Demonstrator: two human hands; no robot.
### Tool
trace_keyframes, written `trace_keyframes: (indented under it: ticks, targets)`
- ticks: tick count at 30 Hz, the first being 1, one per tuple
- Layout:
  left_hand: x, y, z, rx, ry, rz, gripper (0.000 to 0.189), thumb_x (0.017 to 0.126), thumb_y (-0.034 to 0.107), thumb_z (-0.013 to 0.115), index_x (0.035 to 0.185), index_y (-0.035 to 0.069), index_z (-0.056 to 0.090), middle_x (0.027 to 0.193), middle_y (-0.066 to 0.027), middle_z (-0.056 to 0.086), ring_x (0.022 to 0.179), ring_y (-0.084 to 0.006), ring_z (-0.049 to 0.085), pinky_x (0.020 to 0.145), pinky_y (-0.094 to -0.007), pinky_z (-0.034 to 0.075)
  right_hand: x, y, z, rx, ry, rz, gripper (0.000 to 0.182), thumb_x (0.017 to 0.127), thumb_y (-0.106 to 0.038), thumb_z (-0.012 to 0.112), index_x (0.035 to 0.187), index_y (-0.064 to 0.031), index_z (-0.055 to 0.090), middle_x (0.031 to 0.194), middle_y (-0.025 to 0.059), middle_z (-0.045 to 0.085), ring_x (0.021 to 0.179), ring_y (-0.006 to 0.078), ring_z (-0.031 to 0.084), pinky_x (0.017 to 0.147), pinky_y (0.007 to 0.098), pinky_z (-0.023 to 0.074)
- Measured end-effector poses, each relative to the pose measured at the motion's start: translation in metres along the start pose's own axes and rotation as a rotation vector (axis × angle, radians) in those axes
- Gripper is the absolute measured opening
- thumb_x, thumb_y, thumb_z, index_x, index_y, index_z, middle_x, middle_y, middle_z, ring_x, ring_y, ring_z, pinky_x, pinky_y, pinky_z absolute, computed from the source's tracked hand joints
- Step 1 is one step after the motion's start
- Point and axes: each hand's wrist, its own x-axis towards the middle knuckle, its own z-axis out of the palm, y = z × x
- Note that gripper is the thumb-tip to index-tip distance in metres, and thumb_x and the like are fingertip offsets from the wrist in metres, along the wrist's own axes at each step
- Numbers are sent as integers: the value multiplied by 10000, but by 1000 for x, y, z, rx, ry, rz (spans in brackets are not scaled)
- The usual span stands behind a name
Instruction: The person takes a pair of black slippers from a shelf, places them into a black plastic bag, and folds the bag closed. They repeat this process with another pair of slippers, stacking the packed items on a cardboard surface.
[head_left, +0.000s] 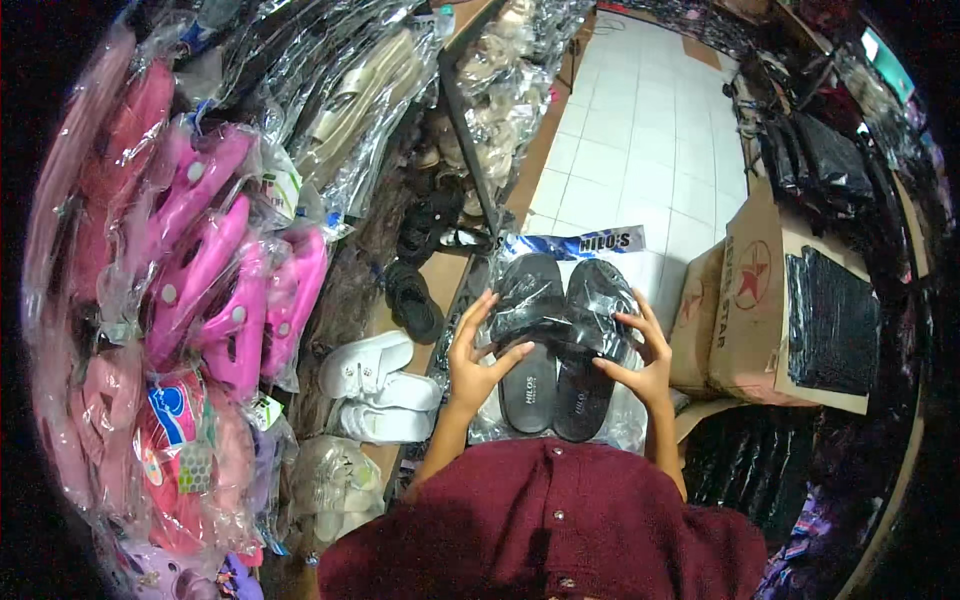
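A pair of black slide sandals (528, 390) lies side by side before me in a clear plastic bag (634, 416) with a printed blue and white header. My left hand (480, 360) touches the left edge of the pair, thumb over the left sandal, fingers spread along its strap. At the right edge, my right hand (641, 356) rests its thumb and fingertips on the right sandal and the plastic. Both hands hold the pair between them. What bears the weight of the bag underneath is hidden.
Pink bagged clogs (240, 311) hang at the left. White shoes (386, 390) and black shoes (412, 300) sit on a wooden shelf. Cardboard boxes (750, 300) stand close by my right hand, with bagged black footwear around them. White floor tiles (622, 135) stretch ahead.
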Motion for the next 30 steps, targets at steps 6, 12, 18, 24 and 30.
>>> trace_keyframes:
  ticks: [6,12,18,24,30]
  targets:
    - [13,-11,4,-55,38,-18,730,679,26,806,1327,68,473,1434,-101,382,1267,-235,445,912,-376,511,24,11,2,-29,-39,-3,580,594,-122,862,1118,-23,633,1465,187,341,1323,301,379,983,413,440]
    - [60,-18,23,-9,-8,-12,723,688,45,810,1327,49,471,1418,-107,391,1265,-235,443,932,-353,500,63,29,-14,-37,-8,-26,574,595,-134,865,1111,-25,638,1466,183,337,1309,295,397,953,417,466]
    - [130,-20,64,-15,-72,114,716,683,47,813,1316,29,479,1407,-117,398,1247,-228,454,955,-356,494,115,38,-51,-40,72,-93,568,588,-123,863,1104,-30,643,1460,187,347,1300,295,410,959,412,461]
    - [197,-9,132,-85,-173,53,712,688,48,809,1318,58,478,1404,-107,406,1262,-234,439,946,-383,497,162,35,-109,-96,191,-54,546,576,-146,864,1070,-32,662,1436,194,395,1297,312,419,1013,420,400]
    - [250,1,216,-71,-303,68,716,683,58,814,1317,69,481,1400,-107,415,1261,-236,446,926,-399,511,183,53,-183,-273,351,-132,536,569,-193,882,1055,-79,686,1425,203,408,1259,292,470,901,410,471]
